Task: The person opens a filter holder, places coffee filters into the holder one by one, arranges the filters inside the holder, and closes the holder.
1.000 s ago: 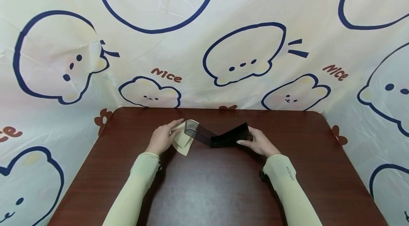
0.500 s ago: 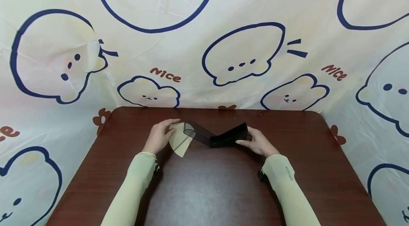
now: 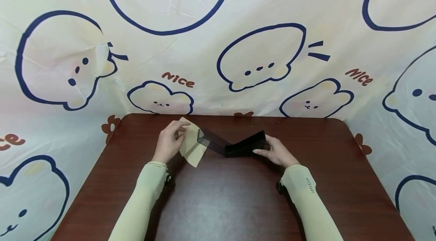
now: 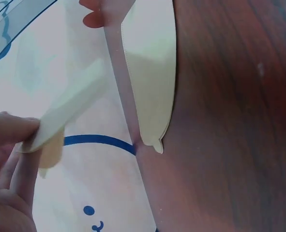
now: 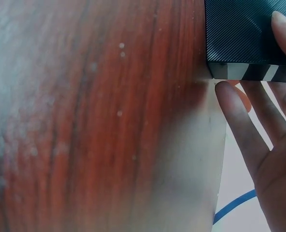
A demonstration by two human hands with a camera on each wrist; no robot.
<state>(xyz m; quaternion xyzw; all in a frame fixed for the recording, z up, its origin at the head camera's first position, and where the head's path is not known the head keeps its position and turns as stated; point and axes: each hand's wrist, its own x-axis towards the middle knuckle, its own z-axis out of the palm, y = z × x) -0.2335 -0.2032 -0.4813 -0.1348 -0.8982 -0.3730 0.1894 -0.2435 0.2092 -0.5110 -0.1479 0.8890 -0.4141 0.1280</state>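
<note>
Left hand [image 3: 167, 143]: pinching the edge of a pale sheet [image 3: 194, 145] between thumb and fingers
Pale sheet: just right of those fingers, partly behind the see-through flap [image 3: 214, 143]
Right hand [image 3: 277, 151]: clamped on one end of the black box [image 3: 246, 145]
Black box: between both hands

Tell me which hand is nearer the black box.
Right. The right hand grips the black box by its right end; the left hand is off to the left, past the see-through flap, pinching the cream sheet.
</note>
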